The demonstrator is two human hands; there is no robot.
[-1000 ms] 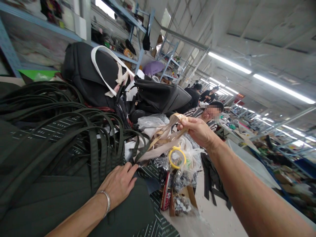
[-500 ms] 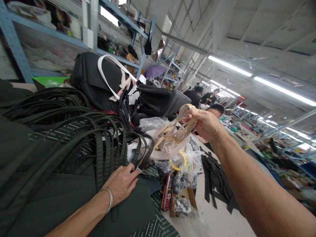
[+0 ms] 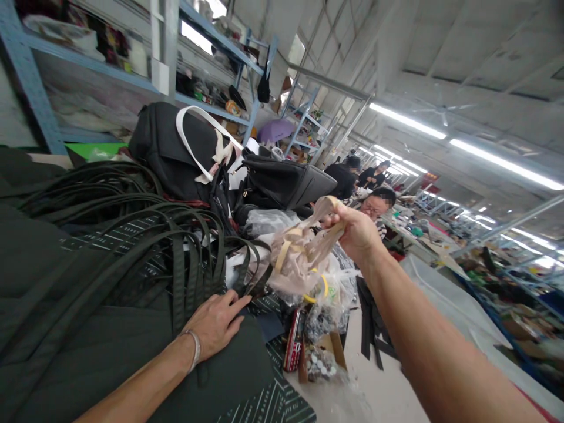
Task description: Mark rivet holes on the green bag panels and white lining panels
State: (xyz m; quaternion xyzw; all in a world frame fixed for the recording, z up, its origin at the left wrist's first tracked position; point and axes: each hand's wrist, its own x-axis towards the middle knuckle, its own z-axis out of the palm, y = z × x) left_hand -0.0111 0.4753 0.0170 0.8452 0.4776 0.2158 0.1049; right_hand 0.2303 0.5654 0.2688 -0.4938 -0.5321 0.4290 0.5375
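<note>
My right hand [image 3: 355, 232] is raised and closed around a looped bundle of beige tape [image 3: 291, 244]. Its loops hang down over clear plastic bags in the middle of the table. My left hand [image 3: 215, 320] lies on dark green fabric [image 3: 233, 376], its index finger stretched out and the thumb apart. That fingertip reaches the end of a dark strap among many dark green straps [image 3: 178, 264], which arch over the pile to the left. What lies under the left palm is hidden.
Below the tape are a yellow tape roll [image 3: 324, 288], a red patterned case [image 3: 294, 343] and a cardboard box [image 3: 324, 364] of small round pieces. Black bags [image 3: 286, 179] stand behind. Black strips [image 3: 372, 320] lie to the right. Co-workers [image 3: 374, 205] sit farther back.
My right hand has moved slightly left and down with the beige tape, whose loops now bunch lower. My left hand has barely moved. A co-worker's head has come up behind my right hand.
</note>
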